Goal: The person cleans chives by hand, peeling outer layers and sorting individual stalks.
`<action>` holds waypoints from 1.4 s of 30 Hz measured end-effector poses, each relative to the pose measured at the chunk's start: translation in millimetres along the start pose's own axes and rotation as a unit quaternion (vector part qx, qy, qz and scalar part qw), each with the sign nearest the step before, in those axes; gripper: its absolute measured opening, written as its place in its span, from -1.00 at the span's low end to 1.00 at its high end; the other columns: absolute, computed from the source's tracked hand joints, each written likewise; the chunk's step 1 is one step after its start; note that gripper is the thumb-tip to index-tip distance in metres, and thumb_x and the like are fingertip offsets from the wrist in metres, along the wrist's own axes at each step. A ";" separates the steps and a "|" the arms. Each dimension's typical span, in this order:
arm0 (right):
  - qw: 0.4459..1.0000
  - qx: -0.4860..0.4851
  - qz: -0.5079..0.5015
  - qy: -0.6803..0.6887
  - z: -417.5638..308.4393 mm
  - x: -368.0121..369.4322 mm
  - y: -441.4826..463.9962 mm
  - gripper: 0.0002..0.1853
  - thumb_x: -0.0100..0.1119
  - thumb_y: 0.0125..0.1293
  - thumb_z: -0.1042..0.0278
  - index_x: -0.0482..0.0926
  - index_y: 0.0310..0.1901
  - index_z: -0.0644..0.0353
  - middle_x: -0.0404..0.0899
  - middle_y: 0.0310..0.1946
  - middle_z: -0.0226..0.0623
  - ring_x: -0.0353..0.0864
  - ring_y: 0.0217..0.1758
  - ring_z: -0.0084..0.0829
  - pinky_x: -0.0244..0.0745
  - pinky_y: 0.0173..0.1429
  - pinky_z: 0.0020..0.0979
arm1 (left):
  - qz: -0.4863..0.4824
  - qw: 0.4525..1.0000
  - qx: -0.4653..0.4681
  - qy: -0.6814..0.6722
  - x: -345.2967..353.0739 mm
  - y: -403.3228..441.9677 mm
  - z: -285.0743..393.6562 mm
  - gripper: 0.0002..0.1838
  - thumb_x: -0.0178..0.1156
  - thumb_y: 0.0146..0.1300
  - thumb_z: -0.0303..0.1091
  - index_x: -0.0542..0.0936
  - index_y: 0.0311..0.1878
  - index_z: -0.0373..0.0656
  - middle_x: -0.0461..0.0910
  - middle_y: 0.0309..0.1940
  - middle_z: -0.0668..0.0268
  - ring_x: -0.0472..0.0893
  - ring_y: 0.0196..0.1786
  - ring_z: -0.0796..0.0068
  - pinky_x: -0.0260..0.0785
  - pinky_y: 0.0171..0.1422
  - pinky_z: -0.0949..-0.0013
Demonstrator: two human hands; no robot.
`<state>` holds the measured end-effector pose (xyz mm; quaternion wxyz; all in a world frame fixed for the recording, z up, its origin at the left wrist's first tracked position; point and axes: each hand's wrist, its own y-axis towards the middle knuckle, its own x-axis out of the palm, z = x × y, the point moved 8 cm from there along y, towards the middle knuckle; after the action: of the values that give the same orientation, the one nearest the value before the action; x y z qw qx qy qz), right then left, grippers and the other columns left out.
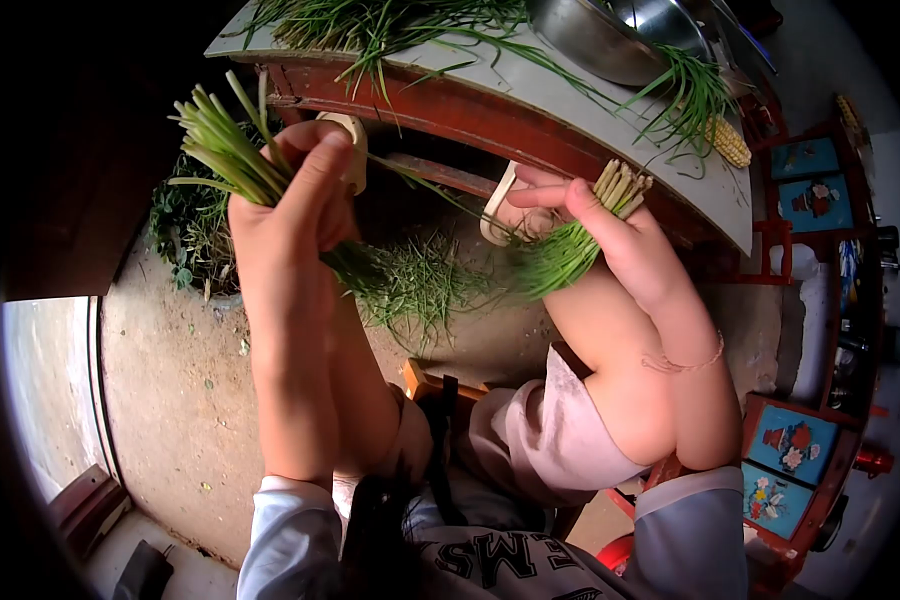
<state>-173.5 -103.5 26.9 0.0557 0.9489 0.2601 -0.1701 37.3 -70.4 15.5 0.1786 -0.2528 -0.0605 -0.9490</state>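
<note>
My left hand is wrapped round a bunch of chives, pale stem ends up and green leaves hanging below the fist. My right hand grips a second, smaller bunch of chives between thumb and palm, its stem ends even and its leaves blurred. Two of its fingers are stretched out to the left. A thin green blade runs from near the left thumb towards the right hand. Both hands are above my knees, in front of the table edge.
A table carries loose chives, a steel bowl and a corn cob. Green trimmings lie on the floor between my feet, beside a leafy heap. A painted cabinet stands at right.
</note>
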 end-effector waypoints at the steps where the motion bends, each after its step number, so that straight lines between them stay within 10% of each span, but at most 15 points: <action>1: 0.998 0.031 0.000 -0.052 4.4 1.0 -2.5 -0.63 -0.24 0.33 0.21 0.47 -0.10 0.33 0.50 -0.10 -0.23 0.33 0.08 -0.45 0.21 0.10 -0.47 | -0.008 1.000 0.002 0.002 -5.9 2.0 0.9 -0.90 0.13 0.10 -0.45 0.50 -0.34 -0.27 0.20 -0.78 0.58 0.04 -0.76 0.84 -0.21 -0.67 0.67; 5: 0.989 0.069 -0.053 0.120 7.6 7.8 1.2 -0.57 -0.28 0.33 0.17 0.42 -0.01 0.35 0.23 0.16 -0.09 0.22 0.20 -0.32 -0.03 0.29 -0.38 | -0.016 1.000 -0.010 0.021 -11.4 3.5 3.1 -0.89 0.13 0.10 -0.43 0.50 -0.34 -0.28 0.17 -0.80 0.59 0.04 -0.76 0.83 -0.22 -0.67 0.65; 7: 0.992 0.006 0.026 -0.125 1.0 -7.2 2.5 -0.57 -0.28 0.32 0.20 0.37 0.03 0.37 0.24 0.15 -0.08 0.20 0.22 -0.30 -0.03 0.29 -0.37 | -0.017 0.999 -0.032 0.012 -8.3 2.9 -2.2 -0.88 0.14 0.09 -0.42 0.51 -0.34 -0.26 0.18 -0.79 0.59 0.04 -0.76 0.83 -0.21 -0.67 0.65; 9: 0.990 0.042 -0.038 0.132 4.5 2.9 7.4 -0.59 -0.26 0.31 0.24 0.36 0.04 0.38 0.33 0.08 -0.11 0.26 0.16 -0.34 0.04 0.25 -0.39 | -0.020 0.999 -0.033 0.023 -2.7 -0.8 -2.4 -0.88 0.15 0.08 -0.41 0.51 -0.35 -0.25 0.20 -0.78 0.58 0.05 -0.76 0.83 -0.20 -0.67 0.65; 10: 0.996 -0.059 0.031 -0.053 -12.1 -1.2 7.8 -0.61 -0.24 0.30 0.24 0.42 -0.04 0.38 0.48 -0.15 -0.22 0.45 -0.15 -0.51 0.29 -0.03 -0.52 | -0.035 0.998 -0.055 0.006 3.0 -3.2 -5.2 -0.88 0.15 0.08 -0.40 0.51 -0.36 -0.25 0.21 -0.77 0.58 0.06 -0.76 0.83 -0.19 -0.67 0.65; 14: 0.996 0.017 -0.027 0.086 -25.2 31.7 4.6 -0.66 -0.16 0.27 0.23 0.52 -0.25 0.34 0.54 -0.48 -0.36 0.38 -0.61 -0.72 0.17 -0.55 -0.65 | -0.093 0.990 -0.098 -0.044 20.1 -10.2 -17.2 -0.90 0.17 0.07 -0.42 0.51 -0.37 -0.24 0.25 -0.74 0.58 0.08 -0.76 0.84 -0.17 -0.68 0.66; 17: 0.996 -0.055 0.001 0.074 -32.0 41.6 -1.6 -0.85 0.13 0.11 0.42 0.53 -0.38 0.35 0.49 -0.57 -0.37 0.48 -0.50 -0.59 0.37 -0.38 -0.59 | -0.115 0.986 -0.104 -0.062 33.1 -16.1 -20.5 -0.91 0.17 0.06 -0.45 0.51 -0.36 -0.24 0.26 -0.74 0.58 0.10 -0.76 0.84 -0.16 -0.69 0.67; 28: 0.989 0.046 -0.005 0.144 -34.7 37.9 -9.2 -0.97 0.05 0.10 0.56 0.45 -0.40 0.33 0.48 -0.50 -0.32 0.48 -0.43 -0.55 0.37 -0.32 -0.56 | -0.186 0.978 -0.041 0.083 56.8 -30.1 -7.2 -0.87 0.23 -0.04 -0.59 0.52 -0.39 -0.42 0.40 -0.71 0.42 0.46 -0.59 0.62 0.30 -0.52 0.62; 42: 0.981 0.097 0.033 0.166 -31.0 28.6 -10.6 -0.89 0.07 -0.02 0.50 0.47 -0.62 0.30 0.46 -0.73 -0.41 0.40 -0.66 -0.67 0.28 -0.54 -0.61 | -0.053 0.968 0.120 0.215 37.6 -21.6 5.1 -0.98 0.16 0.02 -0.58 0.53 -0.43 -0.30 0.44 -0.63 0.47 0.34 -0.58 0.78 0.15 -0.50 0.68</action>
<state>-146.8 -74.8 45.7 -0.0751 0.9728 0.2165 -0.0327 1.2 -61.0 38.2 0.1661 -0.0164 -0.1478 -0.9748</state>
